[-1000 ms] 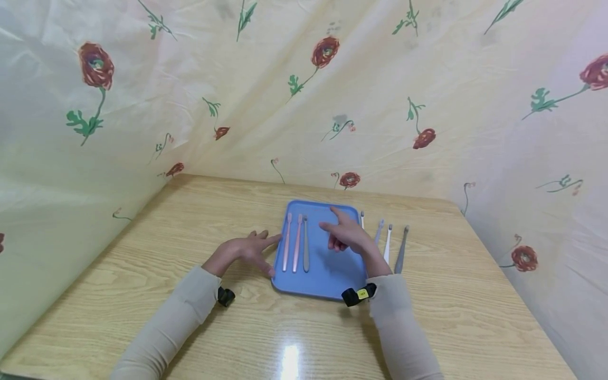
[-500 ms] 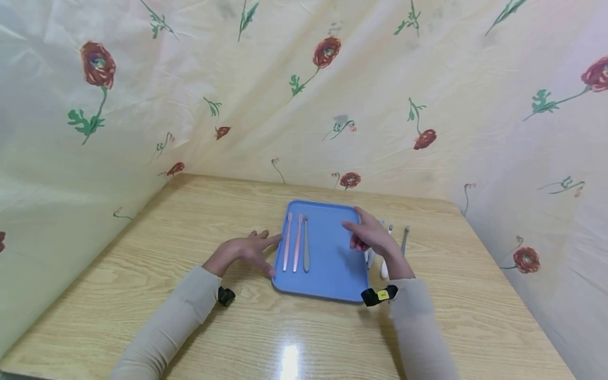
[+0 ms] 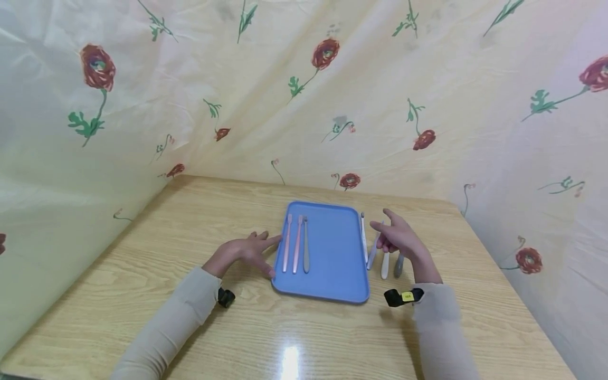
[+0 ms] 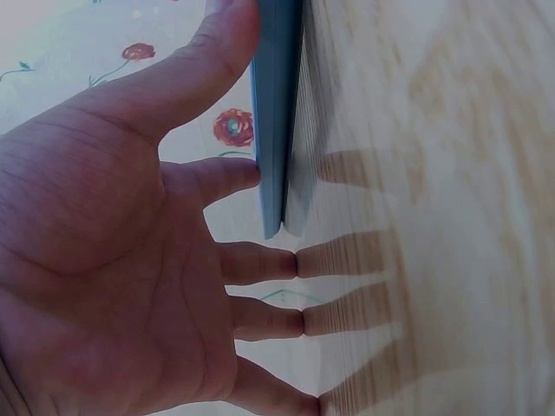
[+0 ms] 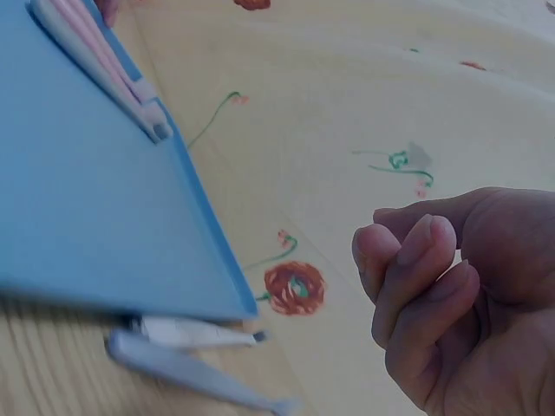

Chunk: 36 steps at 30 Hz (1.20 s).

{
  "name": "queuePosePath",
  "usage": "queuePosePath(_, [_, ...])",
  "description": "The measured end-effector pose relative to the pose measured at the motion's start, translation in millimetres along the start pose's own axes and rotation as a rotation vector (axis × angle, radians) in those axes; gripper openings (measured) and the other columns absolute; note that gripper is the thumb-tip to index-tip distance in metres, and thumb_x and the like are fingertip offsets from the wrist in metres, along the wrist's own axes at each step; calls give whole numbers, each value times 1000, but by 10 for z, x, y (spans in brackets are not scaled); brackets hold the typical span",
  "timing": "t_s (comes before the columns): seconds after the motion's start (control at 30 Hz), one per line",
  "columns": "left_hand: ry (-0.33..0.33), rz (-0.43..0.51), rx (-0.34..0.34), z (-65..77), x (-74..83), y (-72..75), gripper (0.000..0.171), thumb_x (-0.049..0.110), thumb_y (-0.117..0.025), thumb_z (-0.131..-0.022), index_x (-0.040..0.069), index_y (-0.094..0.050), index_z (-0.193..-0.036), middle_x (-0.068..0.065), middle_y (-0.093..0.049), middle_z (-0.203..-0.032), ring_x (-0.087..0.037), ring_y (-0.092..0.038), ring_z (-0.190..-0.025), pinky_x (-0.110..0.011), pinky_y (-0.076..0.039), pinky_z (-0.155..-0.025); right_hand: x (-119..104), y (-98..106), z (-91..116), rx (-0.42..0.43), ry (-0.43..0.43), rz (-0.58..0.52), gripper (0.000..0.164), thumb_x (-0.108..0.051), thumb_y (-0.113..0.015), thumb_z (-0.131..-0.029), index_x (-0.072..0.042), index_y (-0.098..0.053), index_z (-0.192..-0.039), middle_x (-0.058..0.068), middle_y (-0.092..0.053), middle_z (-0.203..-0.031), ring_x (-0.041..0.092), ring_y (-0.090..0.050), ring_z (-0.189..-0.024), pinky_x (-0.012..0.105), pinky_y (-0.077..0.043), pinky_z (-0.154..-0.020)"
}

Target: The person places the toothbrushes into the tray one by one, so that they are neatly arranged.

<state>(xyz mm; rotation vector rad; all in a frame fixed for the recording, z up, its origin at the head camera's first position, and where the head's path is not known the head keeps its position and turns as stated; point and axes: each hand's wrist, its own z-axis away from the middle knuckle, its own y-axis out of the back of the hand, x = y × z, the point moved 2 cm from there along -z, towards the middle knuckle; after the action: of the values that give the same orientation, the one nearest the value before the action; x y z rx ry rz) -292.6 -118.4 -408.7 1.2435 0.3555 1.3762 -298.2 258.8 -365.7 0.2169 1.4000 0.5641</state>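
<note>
A blue tray (image 3: 332,253) lies on the table. Two pink toothbrushes (image 3: 297,245) and a grey toothbrush (image 3: 306,253) lie side by side near its left side. My left hand (image 3: 244,250) is spread at the tray's left edge; in the left wrist view its thumb and index finger touch the rim (image 4: 273,113), and the other fingertips meet the tabletop. My right hand (image 3: 402,237) hovers over several toothbrushes right of the tray, holding nothing, index finger extended and other fingers loosely curled. Beneath it, a white toothbrush (image 3: 385,268) and a dark grey toothbrush (image 3: 399,266) are partly hidden.
Against the tray's right edge lies another white toothbrush (image 3: 363,235), with a pale blue toothbrush (image 3: 373,255) beside it. The wood-grain table (image 3: 228,338) meets a flowered cloth (image 3: 266,105) at the back and sides.
My right hand has moved right, from above the tray to above the toothbrushes beside it. The left hand and the tray have stayed put.
</note>
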Motion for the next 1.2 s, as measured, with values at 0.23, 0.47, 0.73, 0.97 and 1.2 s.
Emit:
queuePosePath(0.23, [1,-6,-1,9,19,-1,106,48,-81,-80,29,-17,-162,-19,-5,-170,-49,1,-155,-74,-10,-119,166,191,81,25,-30,42,85,-33,-46,-106,-2,13,-159,-8,-57,-57,2,-51,-47,20,-44,-46])
queuePosePath(0.47, [1,-2,-4,11,13,7,106,46,-81,-80,29,-16,-162,-20,-4,-170,-49,1,-155,-74,-10,-119,305,336,165,27,-42,57,85,-31,-44,-107,2,17,-157,-9,-59,-57,1,-52,-47,19,-42,-45])
queuePosePath(0.73, [-3,2,-3,-6,15,-3,106,46,-82,-80,29,-17,-162,-20,-5,-170,-50,1,-155,-74,-10,-118,442,402,197,31,-83,70,86,-30,-44,-106,6,16,-155,-10,-59,-58,1,-52,-47,19,-43,-45])
queuePosePath(0.97, [-5,-5,1,-7,7,-4,105,46,-81,-81,28,-16,-162,-20,-5,-170,-50,1,-155,-74,-11,-118,585,402,179,24,-108,93,84,-29,-44,-107,8,14,-155,-9,-59,-58,2,-52,-48,19,-43,-46])
queuePosePath(1.2, [-1,-4,2,-3,12,1,104,46,-81,-81,29,-17,-162,-20,-5,-170,-50,1,-155,-74,-10,-119,671,376,182,8,-156,132,84,-30,-44,-106,7,12,-156,-7,-61,-60,3,-52,-48,18,-42,-46])
